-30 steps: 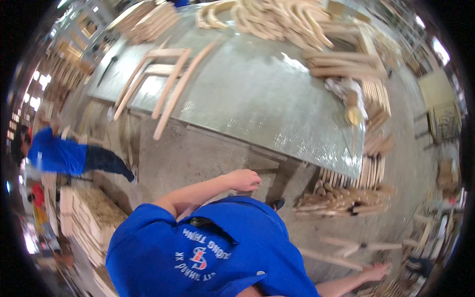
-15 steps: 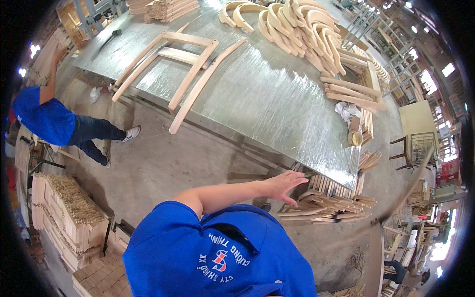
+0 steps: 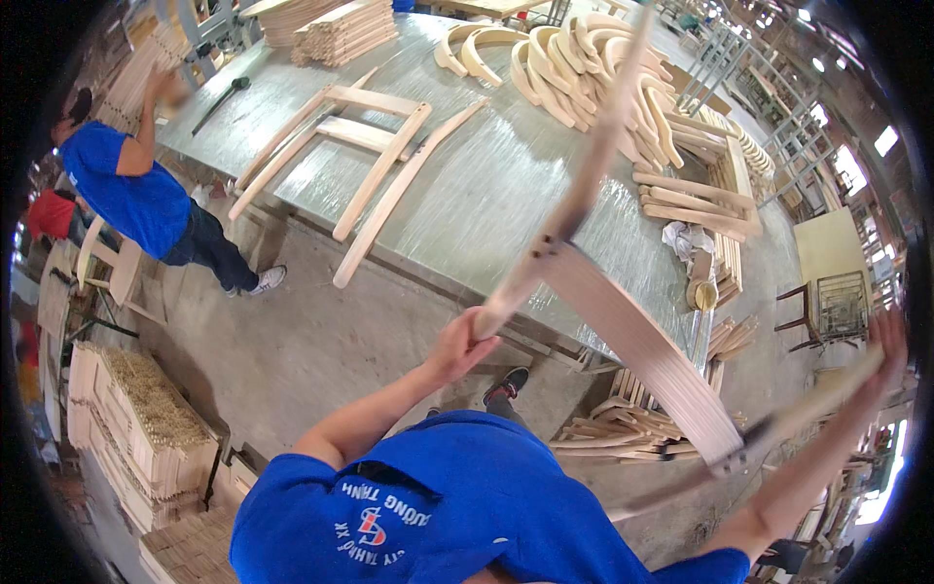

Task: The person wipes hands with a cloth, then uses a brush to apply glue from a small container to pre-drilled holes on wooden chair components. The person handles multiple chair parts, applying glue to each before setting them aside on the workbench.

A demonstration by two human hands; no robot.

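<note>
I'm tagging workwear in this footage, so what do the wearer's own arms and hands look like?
Short royal-blue sleeves leave both forearms uncovered. The left hand and right hand are gloveless. The matching blue shirt carries white lettering around a red-and-white emblem.

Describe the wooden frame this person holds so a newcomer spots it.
Find the big shiny table. Near its right end, a pale wooden frame stretches between the left hand and right hand. Unlike the frame lying on the table, it is held up, one wide slat joining two posts.
</note>
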